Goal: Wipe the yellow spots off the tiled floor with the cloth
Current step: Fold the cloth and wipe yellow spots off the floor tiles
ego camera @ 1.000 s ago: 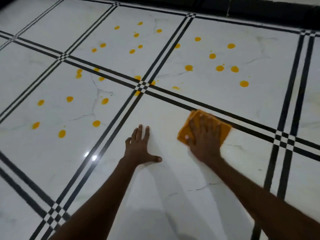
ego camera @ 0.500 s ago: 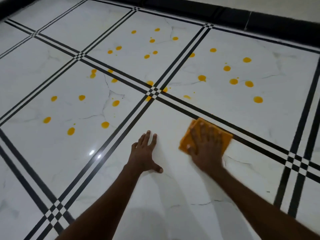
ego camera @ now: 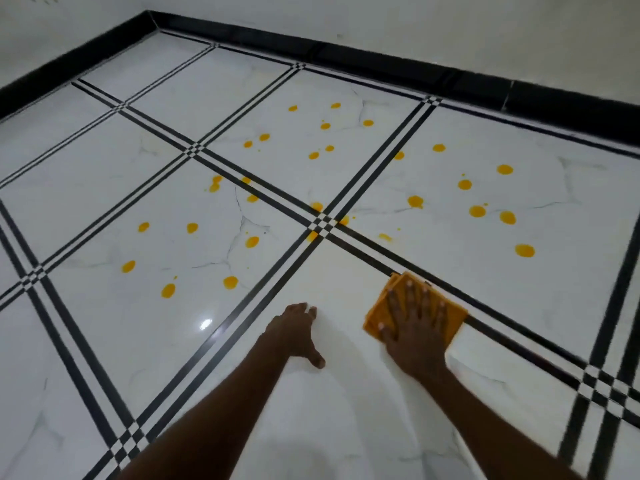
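An orange folded cloth (ego camera: 384, 306) lies flat on the white tiled floor (ego camera: 346, 271), beside a black stripe. My right hand (ego camera: 415, 327) presses down on it with fingers spread. My left hand (ego camera: 294, 332) rests flat on the same tile, to the left of the cloth, holding nothing. Several yellow spots (ego camera: 524, 250) dot the tiles beyond my hands: on the far right tile, the far middle tile (ego camera: 325, 126) and the left tile (ego camera: 230, 282). The tile under my hands shows no spots.
Black double stripes (ego camera: 242, 306) with checkered crossings (ego camera: 325, 223) divide the tiles. A black skirting (ego camera: 381, 57) runs along the white wall at the back and left corner. A light glare (ego camera: 205, 323) shines on the floor near my left hand.
The view has tilted upward, so the wall and skirting show now. My right hand with the cloth sits slightly farther right along the stripe. My left hand stays planted.
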Tool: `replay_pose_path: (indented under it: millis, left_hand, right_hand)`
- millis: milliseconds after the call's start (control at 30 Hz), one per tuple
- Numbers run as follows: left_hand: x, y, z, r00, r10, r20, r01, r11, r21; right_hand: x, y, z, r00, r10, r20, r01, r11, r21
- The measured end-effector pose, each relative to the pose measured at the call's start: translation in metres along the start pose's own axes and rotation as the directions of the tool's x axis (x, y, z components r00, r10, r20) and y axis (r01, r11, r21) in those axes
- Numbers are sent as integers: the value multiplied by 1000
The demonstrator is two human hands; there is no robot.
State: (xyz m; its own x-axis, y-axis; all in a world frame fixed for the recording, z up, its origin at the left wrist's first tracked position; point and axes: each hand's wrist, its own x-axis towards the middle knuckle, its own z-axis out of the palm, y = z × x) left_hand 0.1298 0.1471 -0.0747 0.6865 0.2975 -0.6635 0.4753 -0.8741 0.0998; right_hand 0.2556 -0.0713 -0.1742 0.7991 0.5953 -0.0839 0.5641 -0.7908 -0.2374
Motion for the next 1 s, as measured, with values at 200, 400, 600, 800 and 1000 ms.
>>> replay_pose_path:
  millis: [200,400,600,800,1000]
  left_hand:
    - [22,-28,-23,989,19,-149,-20,1000,-10]
    - [53,-41,19,959,30,-282,-15,998,54]
    - [48,-45,29,934,-3,-356,-27,997,-78]
    - [42,-41,27,931,-114,-347,60,985,-163]
    - [40,-44,26,936,-101,-336,58,989,-138]
  right_hand:
    - [109,0,-1,988,-151,15,151,984,-92]
    - [168,-54,13,987,-90,-136,86,996,-36]
    - [107,-85,23,949,-316,-11,314,947,-70]
    - [158,-42,-2,993,-109,-46,105,991,-84]
    - [107,-84,22,944,-330,27,330,934,-135]
